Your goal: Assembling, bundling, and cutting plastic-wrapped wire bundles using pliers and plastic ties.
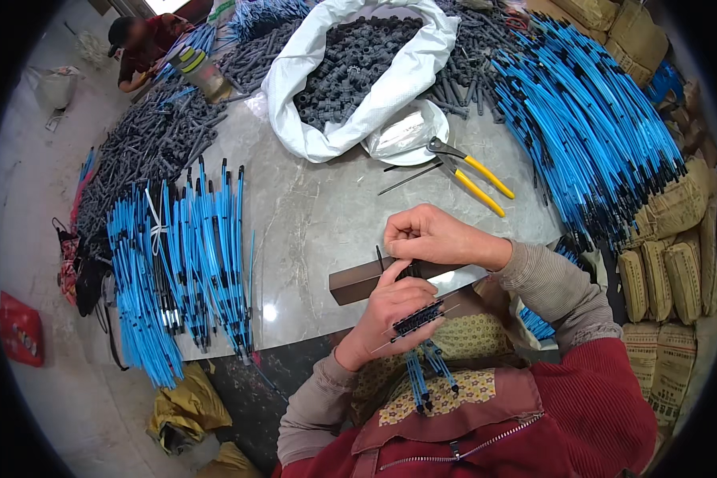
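My left hand [390,311] is closed at the table's near edge. Against its palm side lies a black ridged piece [418,319] with thin metal rods sticking out at both ends. Below that hand, several thin blue cables [417,382] with black tips hang over my lap. Just above, my right hand [432,237] is pinched, its fingertips close to the left index finger; what it pinches is hidden. A thin black strip [380,259] stands up beside these fingertips. Partly behind both hands, a brown rectangular block [354,284] lies along the table edge.
Yellow-handled pliers [474,179] lie beyond my hands. A white sack [283,88] of dark plastic fittings stands at the back. Blue cable bundles lie left [207,263] and right [589,127]. A grey fittings pile [151,151] covers the far left, near another person [155,44].
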A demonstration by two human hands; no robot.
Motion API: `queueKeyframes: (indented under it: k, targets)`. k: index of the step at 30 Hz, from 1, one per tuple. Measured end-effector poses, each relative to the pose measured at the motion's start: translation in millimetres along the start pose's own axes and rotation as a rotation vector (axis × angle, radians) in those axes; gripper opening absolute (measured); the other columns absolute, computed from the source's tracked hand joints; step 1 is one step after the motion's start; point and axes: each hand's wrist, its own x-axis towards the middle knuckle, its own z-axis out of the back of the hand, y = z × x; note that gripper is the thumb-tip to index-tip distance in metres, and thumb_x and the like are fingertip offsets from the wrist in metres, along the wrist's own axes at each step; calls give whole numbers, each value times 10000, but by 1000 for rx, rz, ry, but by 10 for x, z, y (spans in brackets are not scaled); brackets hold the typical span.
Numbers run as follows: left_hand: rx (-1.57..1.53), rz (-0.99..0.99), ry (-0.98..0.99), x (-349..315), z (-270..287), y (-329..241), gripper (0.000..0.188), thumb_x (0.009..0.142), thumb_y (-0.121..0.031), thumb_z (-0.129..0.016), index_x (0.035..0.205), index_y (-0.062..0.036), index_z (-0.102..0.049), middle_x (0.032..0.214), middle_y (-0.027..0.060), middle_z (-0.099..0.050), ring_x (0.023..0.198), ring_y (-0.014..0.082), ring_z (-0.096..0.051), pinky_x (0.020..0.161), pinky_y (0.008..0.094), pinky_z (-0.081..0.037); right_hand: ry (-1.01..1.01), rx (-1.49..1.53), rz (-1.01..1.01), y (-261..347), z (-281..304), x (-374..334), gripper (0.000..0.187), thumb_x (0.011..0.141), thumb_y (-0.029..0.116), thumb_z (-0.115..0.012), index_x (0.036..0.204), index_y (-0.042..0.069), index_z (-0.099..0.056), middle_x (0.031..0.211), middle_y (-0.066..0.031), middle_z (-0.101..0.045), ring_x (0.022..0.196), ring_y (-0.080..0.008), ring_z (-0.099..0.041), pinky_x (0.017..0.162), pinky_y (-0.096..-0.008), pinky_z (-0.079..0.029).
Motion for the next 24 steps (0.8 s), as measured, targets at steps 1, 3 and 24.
queueKeyframes:
  k: [1,3,24]
  targets:
    - [0,0,0,-1,-1,0,192,709,-85,-812,873,-76,-713,857,36,-717,948,190,-703,1142,498,-354,-8,-5,6,-7,-5,3,138,880,122,-623,798,12,-609,689,43,-572,659,-28,-481,586,-226,-404]
    - [0,-1,5,-1,-2,-1,192,708,-83,-811,872,-77,-712,852,34,-716,945,190,-703,1141,496,-355,-24,-15,17,-16,-13,13,132,875,120,-625,798,15,-603,685,44,-565,657,-27,-470,583,-228,-399]
    - [-31,-5,57,4,29,22,177,731,-102,-806,886,-84,-722,842,14,-720,909,178,-704,1113,459,-393,87,-45,49,1,25,133,178,888,177,-622,813,19,-593,676,24,-569,628,-57,-486,567,-252,-407]
